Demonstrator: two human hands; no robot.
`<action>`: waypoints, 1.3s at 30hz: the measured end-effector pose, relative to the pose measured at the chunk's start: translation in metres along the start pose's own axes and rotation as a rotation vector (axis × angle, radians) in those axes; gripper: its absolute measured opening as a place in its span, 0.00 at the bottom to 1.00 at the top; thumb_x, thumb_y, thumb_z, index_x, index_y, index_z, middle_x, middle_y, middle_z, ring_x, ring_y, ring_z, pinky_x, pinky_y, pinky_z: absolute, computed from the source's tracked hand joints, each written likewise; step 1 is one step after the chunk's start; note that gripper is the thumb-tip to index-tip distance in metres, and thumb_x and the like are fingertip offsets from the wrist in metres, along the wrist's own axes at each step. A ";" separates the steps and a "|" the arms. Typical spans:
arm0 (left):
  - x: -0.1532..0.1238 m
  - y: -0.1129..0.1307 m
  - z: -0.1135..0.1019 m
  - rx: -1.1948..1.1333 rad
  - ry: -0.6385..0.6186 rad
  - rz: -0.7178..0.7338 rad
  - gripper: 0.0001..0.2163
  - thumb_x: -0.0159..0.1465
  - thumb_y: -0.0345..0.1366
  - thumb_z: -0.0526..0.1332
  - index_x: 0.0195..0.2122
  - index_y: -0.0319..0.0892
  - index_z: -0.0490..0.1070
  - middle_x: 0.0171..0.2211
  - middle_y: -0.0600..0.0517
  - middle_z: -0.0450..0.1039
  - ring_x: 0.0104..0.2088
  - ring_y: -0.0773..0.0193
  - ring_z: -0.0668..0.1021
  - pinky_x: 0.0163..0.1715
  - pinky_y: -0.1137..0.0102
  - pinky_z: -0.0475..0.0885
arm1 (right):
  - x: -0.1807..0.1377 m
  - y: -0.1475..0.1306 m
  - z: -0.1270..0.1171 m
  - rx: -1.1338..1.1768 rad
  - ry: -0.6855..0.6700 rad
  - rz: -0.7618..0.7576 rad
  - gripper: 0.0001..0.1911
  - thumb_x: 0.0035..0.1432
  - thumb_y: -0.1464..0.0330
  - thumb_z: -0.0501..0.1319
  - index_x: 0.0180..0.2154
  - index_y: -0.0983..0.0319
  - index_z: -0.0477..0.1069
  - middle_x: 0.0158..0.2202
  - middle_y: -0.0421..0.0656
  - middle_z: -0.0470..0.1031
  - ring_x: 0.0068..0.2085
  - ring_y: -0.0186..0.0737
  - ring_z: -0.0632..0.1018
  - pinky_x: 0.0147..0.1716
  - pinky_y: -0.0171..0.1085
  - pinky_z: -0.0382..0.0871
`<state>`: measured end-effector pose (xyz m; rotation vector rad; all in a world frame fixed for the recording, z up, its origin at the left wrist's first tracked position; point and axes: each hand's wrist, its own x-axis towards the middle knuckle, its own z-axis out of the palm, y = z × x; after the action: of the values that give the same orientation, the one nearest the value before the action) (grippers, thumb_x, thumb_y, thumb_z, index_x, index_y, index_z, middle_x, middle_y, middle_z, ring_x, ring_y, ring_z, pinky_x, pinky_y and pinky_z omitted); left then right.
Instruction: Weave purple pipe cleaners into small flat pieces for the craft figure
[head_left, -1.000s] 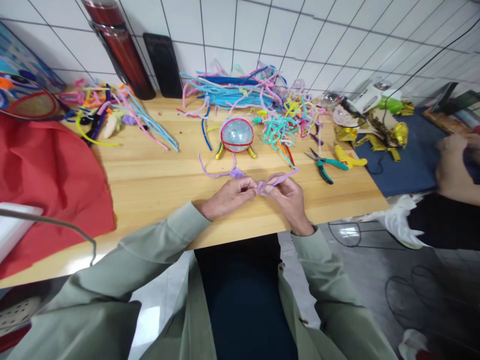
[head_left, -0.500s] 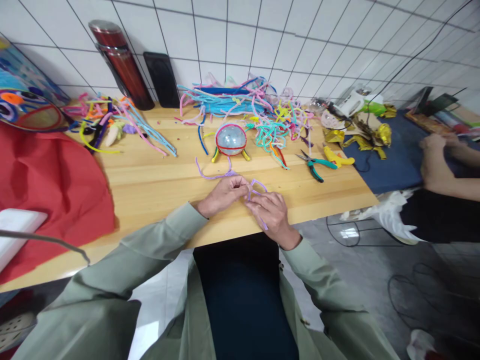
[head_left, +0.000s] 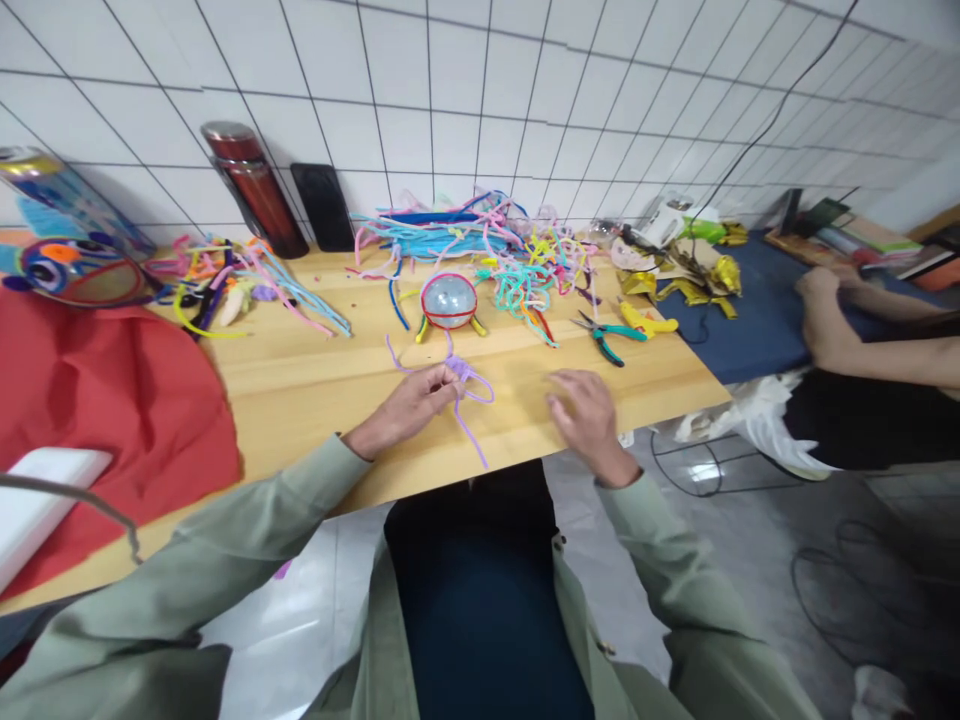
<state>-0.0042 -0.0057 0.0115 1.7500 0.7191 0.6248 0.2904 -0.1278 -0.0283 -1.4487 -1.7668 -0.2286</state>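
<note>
My left hand (head_left: 409,405) pinches a lilac pipe cleaner (head_left: 469,400) that is bent into loops, with one loose end trailing toward the front edge of the wooden table (head_left: 300,370). Apart from it, my right hand (head_left: 589,410) hovers over the table to the right, fingers loosely spread and holding nothing. Just beyond my hands sits a clear ball with a red rim and yellow pipe-cleaner legs (head_left: 448,303). Green-handled pliers (head_left: 607,335) lie to the right of my right hand.
A heap of coloured pipe cleaners (head_left: 487,245) lies at the back, another bunch (head_left: 240,285) at the left. A red flask (head_left: 255,190) and a dark phone (head_left: 324,205) lean on the tiled wall. Red cloth (head_left: 97,400) covers the left. Another person's arm (head_left: 862,330) rests at the right.
My right hand has let go of the lilac pipe cleaner and moved off to the right. My left hand still holds it. The view has tilted upward.
</note>
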 end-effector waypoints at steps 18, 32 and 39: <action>-0.009 -0.023 -0.010 -0.138 -0.128 0.025 0.16 0.68 0.48 0.64 0.30 0.43 0.67 0.29 0.54 0.67 0.30 0.64 0.68 0.33 0.68 0.64 | 0.063 0.078 0.010 -0.180 -0.221 0.162 0.16 0.64 0.62 0.64 0.50 0.60 0.81 0.50 0.54 0.86 0.54 0.59 0.83 0.59 0.58 0.75; -0.007 -0.028 -0.009 -0.112 -0.068 0.016 0.11 0.67 0.43 0.63 0.31 0.42 0.71 0.28 0.54 0.71 0.30 0.64 0.71 0.32 0.70 0.67 | 0.059 0.148 -0.050 -0.406 0.012 0.609 0.23 0.64 0.62 0.56 0.50 0.68 0.82 0.48 0.60 0.86 0.47 0.58 0.84 0.54 0.55 0.77; -0.004 -0.028 -0.007 -0.085 -0.033 0.037 0.11 0.66 0.42 0.62 0.30 0.42 0.69 0.28 0.54 0.68 0.30 0.64 0.70 0.32 0.70 0.66 | 0.084 0.207 -0.088 -0.408 -0.150 0.659 0.20 0.50 0.75 0.59 0.43 0.66 0.84 0.51 0.61 0.85 0.54 0.59 0.82 0.59 0.54 0.73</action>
<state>-0.0167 0.0025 -0.0140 1.6940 0.6301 0.6416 0.5147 -0.0519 0.0143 -2.3090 -1.2990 -0.1354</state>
